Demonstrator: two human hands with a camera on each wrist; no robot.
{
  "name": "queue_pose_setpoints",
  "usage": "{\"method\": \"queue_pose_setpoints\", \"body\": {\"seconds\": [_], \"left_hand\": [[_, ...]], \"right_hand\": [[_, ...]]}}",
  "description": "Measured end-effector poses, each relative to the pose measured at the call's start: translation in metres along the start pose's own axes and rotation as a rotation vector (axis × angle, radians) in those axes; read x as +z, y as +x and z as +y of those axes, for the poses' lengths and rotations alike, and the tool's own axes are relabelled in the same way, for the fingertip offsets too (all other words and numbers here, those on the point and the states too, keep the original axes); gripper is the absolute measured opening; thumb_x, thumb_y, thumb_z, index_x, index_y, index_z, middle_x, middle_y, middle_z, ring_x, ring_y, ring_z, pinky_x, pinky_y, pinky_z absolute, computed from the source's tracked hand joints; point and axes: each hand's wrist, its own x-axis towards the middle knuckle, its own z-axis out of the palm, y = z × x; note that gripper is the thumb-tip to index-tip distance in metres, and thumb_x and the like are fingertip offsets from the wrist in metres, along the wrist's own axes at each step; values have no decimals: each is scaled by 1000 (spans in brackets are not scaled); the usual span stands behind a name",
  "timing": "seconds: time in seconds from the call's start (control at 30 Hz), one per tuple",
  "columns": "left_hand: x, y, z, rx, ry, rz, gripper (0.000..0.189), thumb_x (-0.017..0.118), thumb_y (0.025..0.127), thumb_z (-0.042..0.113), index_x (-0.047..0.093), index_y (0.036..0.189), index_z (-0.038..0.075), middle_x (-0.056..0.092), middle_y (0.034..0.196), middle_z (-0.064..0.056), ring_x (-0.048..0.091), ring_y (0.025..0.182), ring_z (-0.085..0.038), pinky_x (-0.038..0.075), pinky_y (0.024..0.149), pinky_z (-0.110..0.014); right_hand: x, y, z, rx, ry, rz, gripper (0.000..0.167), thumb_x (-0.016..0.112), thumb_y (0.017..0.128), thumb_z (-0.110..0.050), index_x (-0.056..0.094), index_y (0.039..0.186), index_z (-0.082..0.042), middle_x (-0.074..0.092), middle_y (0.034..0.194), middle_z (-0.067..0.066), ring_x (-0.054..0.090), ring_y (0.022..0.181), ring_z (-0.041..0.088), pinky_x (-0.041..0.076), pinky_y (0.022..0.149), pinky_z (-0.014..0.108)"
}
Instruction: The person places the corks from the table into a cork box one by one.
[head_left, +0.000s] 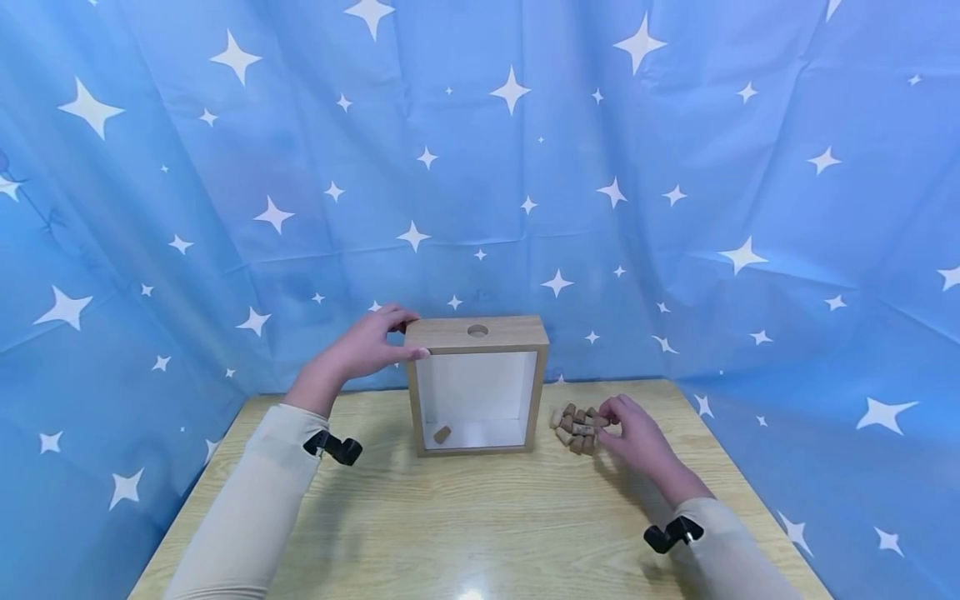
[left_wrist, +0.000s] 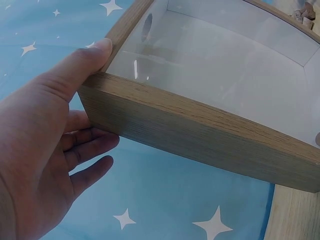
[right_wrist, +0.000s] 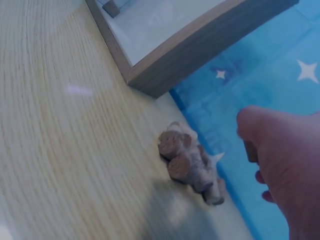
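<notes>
Firstly, at the left: left hand (head_left: 367,342), gripping the upper left corner of a wooden box (head_left: 510,334), thumb on the front edge, fingers round the back. Next, the box itself: upright on the table (head_left: 465,508), pale inside, one loose cork (head_left: 442,434) lying aslant on its floor near the left wall. In its top face: one round hole (head_left: 477,331), higher than the corks outside and off to their left. To the right of the box, apart from it: a cork pile (head_left: 583,430), pieces lying at mixed angles. Farthest right: right hand (head_left: 639,439), the nearer of the two to the pile, pinching a single held cork (right_wrist: 251,152) between thumb and fingers. Key relation: the hole lies up and to the left of this pinch, with the box's right wall between; the held cork's long axis is mostly hidden and cannot be told. By view: the right wrist picture shows the held cork's brown end below the thumb, where the head picture blends it with the pile; the left wrist picture alone shows the hole from within and the outspread lower fingers behind the box.
</notes>
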Motion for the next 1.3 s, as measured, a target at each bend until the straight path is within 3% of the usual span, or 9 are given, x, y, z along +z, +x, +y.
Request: {"method": "queue_pose_setpoints", "body": {"seconds": [0.3, 0.53, 0.87, 1.3], "left_hand": [[0, -1, 0, -2, -8, -3, 82, 80, 99, 60, 57, 160, 11, 58, 148, -9, 58, 129, -31, 52, 106, -55], [0, -1, 1, -5, -6, -5, 84, 80, 98, 62, 56, 161, 11, 58, 147, -8, 58, 130, -31, 52, 107, -55], [0, -1, 0, 4, 0, -2, 83, 80, 98, 63, 58, 160, 12, 58, 146, -8, 58, 129, -30, 52, 106, -54], [0, 0, -2, 3, 0, -7, 85, 79, 97, 65, 57, 160, 13, 57, 149, -8, 58, 131, -30, 52, 108, -54]], "right_hand": [[-9, 10, -17, -12, -23, 16, 15, 78, 93, -13, 66, 101, -16, 66, 94, -3, 62, 86, 20, 54, 73, 37], [-13, 16, -28, -41, 16, 26, 14, 76, 96, -9, 66, 102, -17, 69, 94, -5, 68, 88, 23, 56, 75, 39], [-25, 30, -42, -37, 71, 18, 16, 76, 99, -8, 70, 113, -14, 72, 96, -4, 67, 88, 15, 58, 81, 44], [-50, 53, -72, -58, 226, 33, 24, 73, 99, -3, 70, 121, -11, 76, 98, 0, 70, 91, 22, 58, 74, 40]]}}
